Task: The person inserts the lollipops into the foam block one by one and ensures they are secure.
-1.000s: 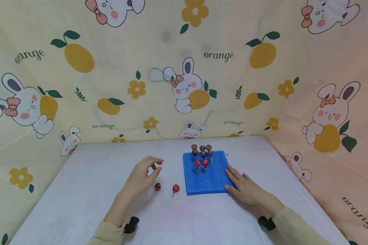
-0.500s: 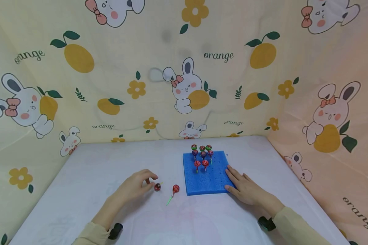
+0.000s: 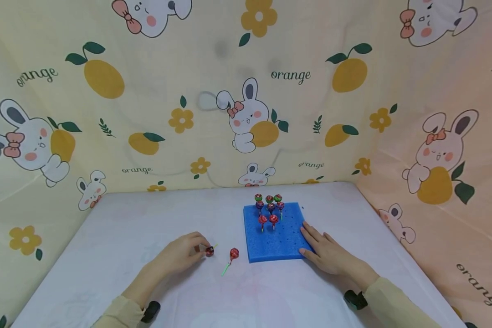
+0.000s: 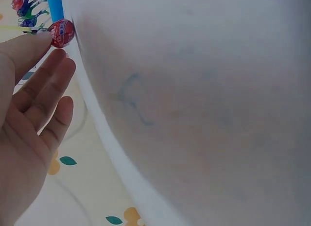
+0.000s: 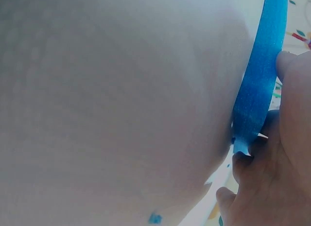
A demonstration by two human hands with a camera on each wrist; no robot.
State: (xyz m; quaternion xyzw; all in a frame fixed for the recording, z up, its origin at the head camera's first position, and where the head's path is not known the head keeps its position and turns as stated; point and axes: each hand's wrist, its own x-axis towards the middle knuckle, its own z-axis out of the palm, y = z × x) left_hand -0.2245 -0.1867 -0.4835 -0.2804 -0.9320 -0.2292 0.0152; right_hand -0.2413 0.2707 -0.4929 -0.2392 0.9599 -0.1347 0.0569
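Note:
At the red-wrapped lollipop (image 3: 209,251) lying on the table, my left hand (image 3: 183,252) has its thumb and forefinger closed in a pinch. The left wrist view shows the thumb against this lollipop (image 4: 62,33), its yellow-green stick pointing left, the other fingers spread below. A second red lollipop (image 3: 234,253) with a green stick lies between that hand and the blue foam board (image 3: 270,246). My right hand (image 3: 330,252) rests with extended fingers on the board's right edge; the right wrist view shows its fingers along the foam's side (image 5: 262,75).
Several lollipops stand upright in the back left part of the board, with green tops (image 3: 258,197), purple ones (image 3: 271,207) and red ones (image 3: 273,219) in rows. Small holes dot the foam. A white cloth covers the table (image 3: 139,218); a printed curtain (image 3: 180,150) encloses it.
My left hand has come down and nearer, and its fingertips have closed on the lollipop on the table. The right hand has stayed on the board's edge.

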